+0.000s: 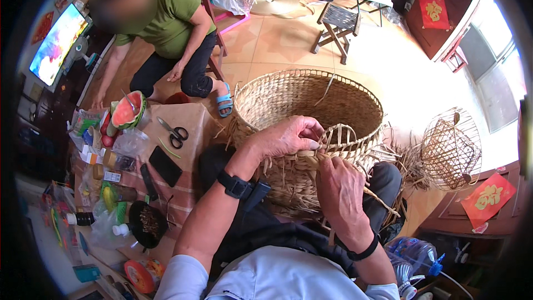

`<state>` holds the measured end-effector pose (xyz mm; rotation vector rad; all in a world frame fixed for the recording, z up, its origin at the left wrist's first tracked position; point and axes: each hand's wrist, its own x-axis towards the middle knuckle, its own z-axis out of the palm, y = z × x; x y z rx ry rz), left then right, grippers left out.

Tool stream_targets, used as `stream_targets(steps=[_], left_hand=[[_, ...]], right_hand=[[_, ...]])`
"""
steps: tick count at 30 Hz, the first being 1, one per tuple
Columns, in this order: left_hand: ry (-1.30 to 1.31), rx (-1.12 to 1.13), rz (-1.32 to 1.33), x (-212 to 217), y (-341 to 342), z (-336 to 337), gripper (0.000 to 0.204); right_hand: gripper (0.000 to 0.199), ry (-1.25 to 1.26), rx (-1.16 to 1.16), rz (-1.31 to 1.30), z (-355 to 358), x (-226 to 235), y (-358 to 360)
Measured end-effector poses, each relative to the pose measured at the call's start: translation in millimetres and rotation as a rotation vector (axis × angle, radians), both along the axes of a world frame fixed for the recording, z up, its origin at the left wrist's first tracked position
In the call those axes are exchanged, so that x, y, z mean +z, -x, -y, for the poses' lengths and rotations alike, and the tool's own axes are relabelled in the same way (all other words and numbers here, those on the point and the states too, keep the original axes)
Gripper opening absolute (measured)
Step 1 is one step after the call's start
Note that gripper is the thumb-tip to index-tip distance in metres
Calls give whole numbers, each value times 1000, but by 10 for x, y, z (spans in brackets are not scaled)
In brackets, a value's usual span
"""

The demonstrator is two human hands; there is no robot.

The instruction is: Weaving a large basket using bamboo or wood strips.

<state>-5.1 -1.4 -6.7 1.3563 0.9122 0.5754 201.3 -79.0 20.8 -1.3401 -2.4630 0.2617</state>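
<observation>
A large round basket (272, 97) woven from dry, straw-coloured plant strips stands between my knees, its wide mouth tilted up. My left hand (286, 135) lies over its near rim, thumb and fingers pinched on the weave there. Just right of it, my right hand (340, 186) is closed around a flat strip at the outside of the rim. A small looped part (340, 129) of the same strips rises from the rim beside both hands. Loose strip ends hang from the basket's right side and front. The exact spot that my fingertips hold is partly hidden.
To the left, a cloth-covered table (191, 119) holds scissors (175, 133), a dark phone (165, 166), cut watermelon (127, 110) and a black pan (147, 225). Another person (177, 28) sits beyond it. An openwork basket (452, 150) lies at right; a folding stool (337, 25) stands behind.
</observation>
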Motion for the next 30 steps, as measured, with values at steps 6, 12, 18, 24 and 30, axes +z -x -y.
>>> stream_targets(steps=[6, 12, 18, 24, 30], left_hand=[[-24, -2, -61, -37, 9, -38, 26], [-64, -22, -62, -119, 22, -44, 28], [-137, -47, -176, 4, 7, -3, 30], [-229, 104, -266, -31, -97, 104, 34], [-280, 221, -461, 163, -270, 252, 27]], right_hand=[[27, 282, 123, 57, -169, 130, -95], [13, -154, 363, 131, -368, 268, -99], [11, -175, 173, 3, -511, -51, -331], [18, 17, -69, -82, -312, -236, -166], [14, 22, -24, -132, -336, -254, -183]])
